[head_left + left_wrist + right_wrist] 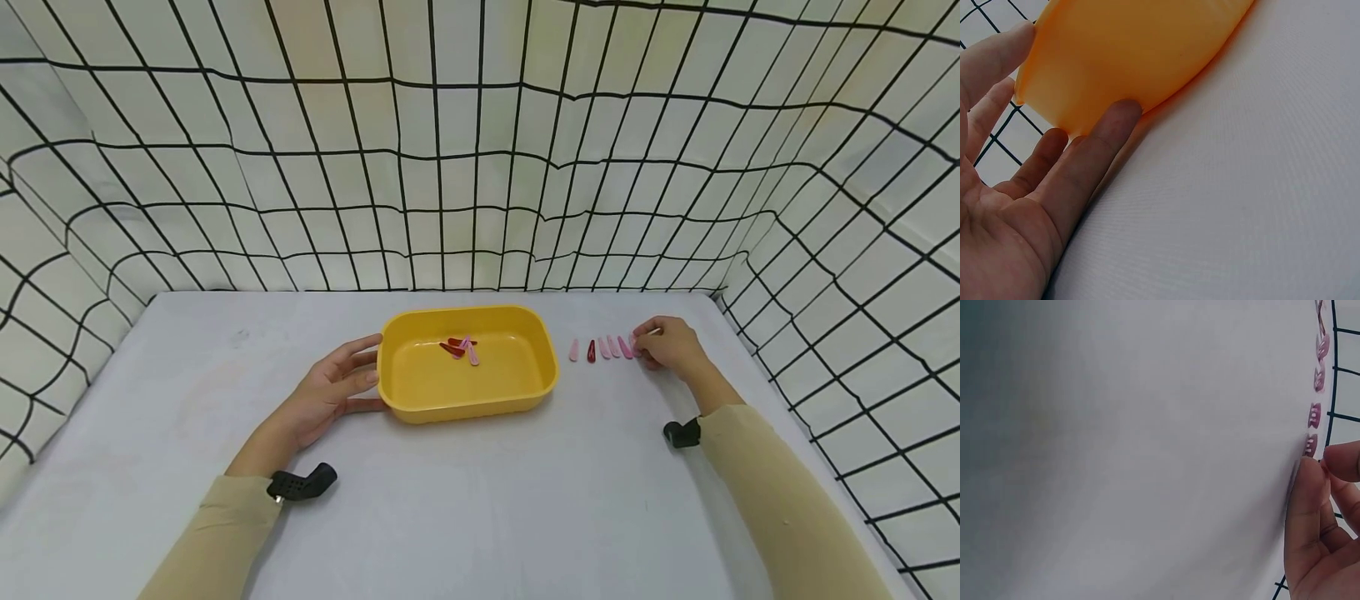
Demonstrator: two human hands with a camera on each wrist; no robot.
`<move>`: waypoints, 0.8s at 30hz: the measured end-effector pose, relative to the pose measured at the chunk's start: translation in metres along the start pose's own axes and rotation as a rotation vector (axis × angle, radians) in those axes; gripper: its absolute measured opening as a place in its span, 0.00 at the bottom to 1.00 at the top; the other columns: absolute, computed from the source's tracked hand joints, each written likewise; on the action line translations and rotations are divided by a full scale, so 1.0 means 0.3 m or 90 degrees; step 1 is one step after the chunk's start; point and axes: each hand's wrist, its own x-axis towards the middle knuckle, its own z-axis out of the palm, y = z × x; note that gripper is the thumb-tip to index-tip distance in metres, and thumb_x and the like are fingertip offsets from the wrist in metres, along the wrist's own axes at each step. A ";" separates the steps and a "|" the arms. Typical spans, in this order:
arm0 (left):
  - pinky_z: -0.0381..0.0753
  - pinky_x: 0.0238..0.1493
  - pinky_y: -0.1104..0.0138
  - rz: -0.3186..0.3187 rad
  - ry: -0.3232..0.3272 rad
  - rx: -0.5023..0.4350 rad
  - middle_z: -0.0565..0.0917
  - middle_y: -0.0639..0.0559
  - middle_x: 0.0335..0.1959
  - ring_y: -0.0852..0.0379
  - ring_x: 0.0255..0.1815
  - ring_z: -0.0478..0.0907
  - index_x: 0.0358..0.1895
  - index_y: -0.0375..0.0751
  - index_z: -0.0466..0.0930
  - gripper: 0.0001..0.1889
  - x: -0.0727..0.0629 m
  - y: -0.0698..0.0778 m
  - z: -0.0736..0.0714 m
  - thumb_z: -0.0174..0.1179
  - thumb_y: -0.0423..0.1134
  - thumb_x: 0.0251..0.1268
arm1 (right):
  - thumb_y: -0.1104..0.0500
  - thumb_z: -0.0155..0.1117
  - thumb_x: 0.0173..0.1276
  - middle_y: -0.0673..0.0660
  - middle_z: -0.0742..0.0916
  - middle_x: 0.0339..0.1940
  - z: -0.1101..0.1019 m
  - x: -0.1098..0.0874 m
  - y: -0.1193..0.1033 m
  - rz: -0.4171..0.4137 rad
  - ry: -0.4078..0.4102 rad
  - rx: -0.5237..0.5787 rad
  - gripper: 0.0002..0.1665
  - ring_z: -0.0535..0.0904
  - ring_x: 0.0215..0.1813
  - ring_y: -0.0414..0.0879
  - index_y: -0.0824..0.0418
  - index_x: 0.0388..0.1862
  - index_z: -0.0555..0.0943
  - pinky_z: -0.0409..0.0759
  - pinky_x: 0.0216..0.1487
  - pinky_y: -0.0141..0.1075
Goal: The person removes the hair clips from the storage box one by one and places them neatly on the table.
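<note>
A yellow tray (pixel 465 407) stands on the table with a small pile of pink and red hair clips (pixel 472 355) inside. At its left end, my left hand (pixel 333 387) rests its extended fingers on the wall and rim; the left wrist view shows the fingertips (pixel 1124 112) against the yellow plastic (pixel 1141 56). To the tray's right runs a row of hair clips, mostly pink, with a red clip (pixel 591 351) second from the left. At the row's right end my right hand (pixel 670 346) pinches a pink hair clip (pixel 636 342), largely hidden by the fingers.
White cloth covers the table (pixel 465 508). Black wire mesh (pixel 480 183) backed by white sheeting rises along the back and both sides. My right hand works close to the table's right edge. A black strap with a small device (pixel 303 483) sits on each wrist.
</note>
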 end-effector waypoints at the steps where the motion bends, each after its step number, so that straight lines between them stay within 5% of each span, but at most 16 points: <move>1: 0.85 0.54 0.51 -0.001 0.001 0.000 0.58 0.40 0.77 0.52 0.60 0.79 0.78 0.51 0.57 0.32 0.000 0.000 0.000 0.57 0.38 0.75 | 0.56 0.55 0.73 0.60 0.81 0.42 0.000 -0.001 -0.003 -0.004 0.004 0.000 0.18 0.78 0.33 0.44 0.64 0.56 0.77 0.82 0.32 0.30; 13: 0.84 0.54 0.52 -0.007 -0.001 0.001 0.58 0.40 0.77 0.52 0.61 0.78 0.78 0.52 0.56 0.32 -0.003 0.002 0.005 0.57 0.39 0.75 | 0.54 0.55 0.76 0.62 0.80 0.49 0.038 -0.047 -0.127 -0.045 -0.016 0.076 0.21 0.77 0.42 0.51 0.64 0.61 0.76 0.84 0.37 0.31; 19: 0.84 0.54 0.52 0.000 -0.005 0.000 0.58 0.40 0.77 0.52 0.61 0.78 0.78 0.51 0.56 0.32 -0.002 -0.001 0.002 0.56 0.38 0.75 | 0.53 0.57 0.75 0.66 0.81 0.51 0.068 -0.079 -0.227 -0.064 -0.049 0.109 0.21 0.78 0.41 0.54 0.61 0.61 0.76 0.87 0.41 0.40; 24: 0.85 0.54 0.52 -0.001 -0.003 0.000 0.58 0.40 0.77 0.51 0.62 0.78 0.78 0.51 0.56 0.32 -0.002 -0.001 -0.001 0.57 0.38 0.75 | 0.55 0.58 0.74 0.68 0.80 0.53 0.100 -0.107 -0.307 -0.122 -0.074 0.145 0.18 0.79 0.45 0.58 0.61 0.58 0.77 0.88 0.42 0.40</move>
